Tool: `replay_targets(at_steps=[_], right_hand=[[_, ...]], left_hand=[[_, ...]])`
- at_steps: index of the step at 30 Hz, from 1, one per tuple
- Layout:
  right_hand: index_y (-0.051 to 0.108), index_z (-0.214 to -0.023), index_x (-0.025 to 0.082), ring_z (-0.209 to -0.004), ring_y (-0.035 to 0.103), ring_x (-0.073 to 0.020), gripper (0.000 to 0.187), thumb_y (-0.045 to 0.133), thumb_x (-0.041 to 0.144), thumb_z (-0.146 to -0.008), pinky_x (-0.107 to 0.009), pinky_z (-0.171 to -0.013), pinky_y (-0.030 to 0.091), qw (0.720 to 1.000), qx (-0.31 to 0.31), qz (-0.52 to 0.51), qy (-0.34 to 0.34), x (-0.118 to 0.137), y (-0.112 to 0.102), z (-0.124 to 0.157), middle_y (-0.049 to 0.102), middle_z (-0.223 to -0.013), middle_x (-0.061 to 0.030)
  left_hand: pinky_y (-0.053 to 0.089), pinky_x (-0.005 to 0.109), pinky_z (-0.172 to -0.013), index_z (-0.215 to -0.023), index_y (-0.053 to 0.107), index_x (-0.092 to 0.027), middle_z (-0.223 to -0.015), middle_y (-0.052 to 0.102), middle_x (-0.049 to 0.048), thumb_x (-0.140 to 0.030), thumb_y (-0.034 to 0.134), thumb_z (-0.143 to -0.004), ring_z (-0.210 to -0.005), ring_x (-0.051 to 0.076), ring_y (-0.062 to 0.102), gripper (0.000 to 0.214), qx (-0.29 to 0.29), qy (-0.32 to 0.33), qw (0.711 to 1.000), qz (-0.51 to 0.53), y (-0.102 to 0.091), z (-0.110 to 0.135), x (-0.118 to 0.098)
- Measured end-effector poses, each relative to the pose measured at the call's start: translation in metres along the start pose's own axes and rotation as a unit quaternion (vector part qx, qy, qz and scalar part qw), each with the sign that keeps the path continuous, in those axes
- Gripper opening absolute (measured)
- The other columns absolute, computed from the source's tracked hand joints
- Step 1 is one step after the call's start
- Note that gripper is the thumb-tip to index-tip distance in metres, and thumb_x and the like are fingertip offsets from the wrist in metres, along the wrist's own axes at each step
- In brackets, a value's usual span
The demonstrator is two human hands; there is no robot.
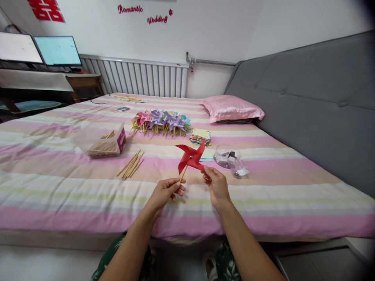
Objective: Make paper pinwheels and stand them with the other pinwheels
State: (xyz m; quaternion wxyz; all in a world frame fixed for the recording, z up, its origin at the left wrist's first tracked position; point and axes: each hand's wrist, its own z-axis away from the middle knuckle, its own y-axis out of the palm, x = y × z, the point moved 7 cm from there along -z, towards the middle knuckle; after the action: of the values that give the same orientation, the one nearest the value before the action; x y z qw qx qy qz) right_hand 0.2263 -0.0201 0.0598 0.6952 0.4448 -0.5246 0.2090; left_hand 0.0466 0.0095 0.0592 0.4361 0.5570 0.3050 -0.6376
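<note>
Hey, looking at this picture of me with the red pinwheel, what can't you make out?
In the head view:
- Red pinwheel: the lower end of its stick, hidden by the left hand.
- Bunched pinwheels: their number, as front ones cover others.
- Clear round tub: its contents, too small and blurred.
- Left monitor: cut off by the left edge.

The pinwheel (185,157) is matt paper, its stick (183,173) wooden; glossy satiny pillow (233,107), clear plastic tub (120,141), matt cloth bedsheet (88,199).
</note>
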Motion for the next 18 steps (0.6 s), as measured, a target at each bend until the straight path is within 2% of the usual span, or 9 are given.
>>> replay_targets(at_steps=[2,5,9,12,18], right_hand=[[0.064,-0.066,0.017,-0.055,0.049,-0.0099,0.028,0.074,0.043,-0.06,-0.022,-0.05,0.037,1.0,-0.018,0.013,-0.005,0.002,-0.003,-0.001,0.061,-0.065,-0.001],[0.067,-0.083,0.017,-0.07,0.057,-0.0135,0.034,0.073,0.043,-0.063,-0.024,-0.06,0.042,0.998,-0.037,0.03,-0.04,0.011,-0.007,-0.001,0.066,-0.077,-0.0028],[0.063,-0.102,0.018,-0.086,0.062,-0.0184,0.043,0.074,0.036,-0.064,-0.031,-0.076,0.046,0.995,0.034,0.004,-0.094,0.024,0.002,0.0,0.069,-0.092,-0.0059],[0.065,-0.093,0.018,-0.085,0.063,-0.0198,0.035,0.074,0.035,-0.064,-0.034,-0.079,0.048,0.993,0.068,-0.004,-0.093,0.022,0.007,-0.001,0.07,-0.091,-0.0055],[0.067,-0.081,0.017,-0.078,0.063,-0.0184,0.029,0.077,0.033,-0.059,-0.034,-0.078,0.048,0.997,0.027,-0.006,-0.076,0.016,0.003,-0.003,0.07,-0.082,-0.0032]], left_hand=[[0.03,0.02,-0.047,-0.092,0.07,-0.012,-0.077,0.068,0.0082,-0.04,0.07,-0.067,-0.06,0.012,0.057,0.038,0.003,-0.001,1.0,-0.004,0.0,0.0,0.0],[0.03,0.019,-0.047,-0.093,0.07,-0.011,-0.075,0.067,0.0076,-0.04,0.07,-0.067,-0.058,0.012,0.056,0.038,0.004,0.001,1.0,-0.019,0.001,0.0,0.0],[0.031,0.02,-0.047,-0.09,0.07,-0.01,-0.072,0.067,0.0075,-0.039,0.068,-0.068,-0.057,0.012,0.055,0.037,0.019,-0.007,0.998,-0.056,0.006,0.001,0.002],[0.032,0.02,-0.047,-0.089,0.07,-0.01,-0.074,0.068,0.009,-0.04,0.068,-0.068,-0.057,0.012,0.056,0.037,0.043,-0.014,0.996,-0.074,0.012,0.001,0.005],[0.032,0.02,-0.047,-0.09,0.07,-0.009,-0.074,0.068,0.0097,-0.041,0.068,-0.068,-0.057,0.012,0.057,0.038,0.067,-0.025,0.995,-0.075,0.017,0.002,0.008]])
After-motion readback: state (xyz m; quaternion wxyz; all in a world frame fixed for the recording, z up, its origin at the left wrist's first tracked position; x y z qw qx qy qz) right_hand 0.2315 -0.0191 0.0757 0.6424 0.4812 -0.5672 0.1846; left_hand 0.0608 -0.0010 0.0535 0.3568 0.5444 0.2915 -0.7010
